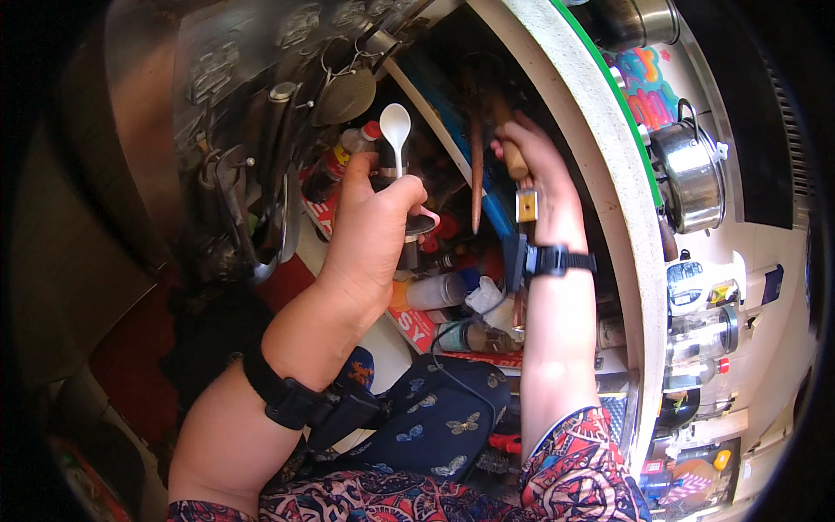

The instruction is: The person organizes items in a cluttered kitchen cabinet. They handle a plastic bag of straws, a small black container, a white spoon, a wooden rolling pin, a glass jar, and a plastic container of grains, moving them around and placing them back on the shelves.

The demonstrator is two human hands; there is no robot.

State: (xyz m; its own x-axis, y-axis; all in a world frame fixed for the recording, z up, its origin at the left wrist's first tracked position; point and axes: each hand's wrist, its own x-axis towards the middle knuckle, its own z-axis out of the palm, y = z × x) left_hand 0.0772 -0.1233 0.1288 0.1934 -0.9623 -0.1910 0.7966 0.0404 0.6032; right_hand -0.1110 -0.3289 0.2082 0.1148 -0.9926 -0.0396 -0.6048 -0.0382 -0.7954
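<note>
My left hand (378,222) is closed around a white plastic spoon (395,134), its bowl pointing up and away. A pink handle end and a dark round lid (419,225) show beside my fingers; whether I hold these too, I cannot tell. My right hand (536,153) reaches into the dark cupboard and grips a wooden handle (515,156), probably a rolling pin, whose far part is blurred in shadow. Left of it stands a long tapered wooden stick (477,176). Black straps with devices sit on both wrists.
Jars and bottles, among them a clear plastic bottle (437,291), crowd the cupboard's lower shelf. Ladles and a strainer (346,94) hang at the left. The counter's edge (603,130) curves close by my right arm, with a steel pot (688,173) and a spray bottle (701,284) beyond.
</note>
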